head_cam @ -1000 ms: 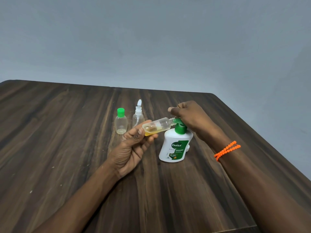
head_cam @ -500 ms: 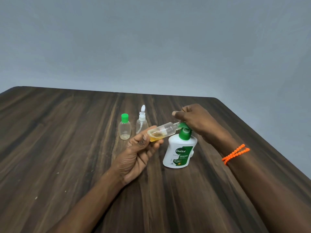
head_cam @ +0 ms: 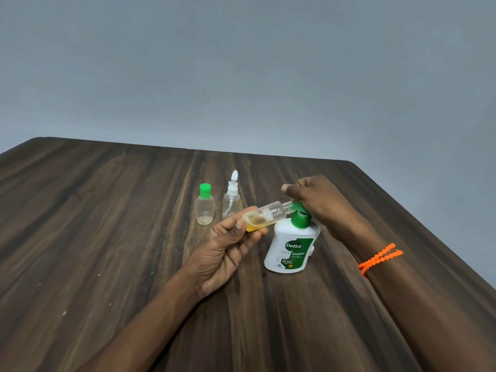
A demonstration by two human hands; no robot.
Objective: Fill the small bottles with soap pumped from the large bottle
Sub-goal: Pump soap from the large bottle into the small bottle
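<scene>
My left hand (head_cam: 225,253) pinched the small bottle (head_cam: 264,217) by its base at the centre of the frame, tilted, its open neck up against the green pump (head_cam: 299,214) of the large bottle (head_cam: 291,248). Yellow soap pooled at its low end. My right hand (head_cam: 314,200), fingers curled, pressed on the pump head. The large bottle stood on the tabletop (head_cam: 107,237), just right of my left grip. Two more small bottles, green-capped (head_cam: 205,208) and spray-topped (head_cam: 231,200), stood upright just beyond my left fingers. Bare wood spread left and toward the lower frame; the right edge ran close past my right forearm.
</scene>
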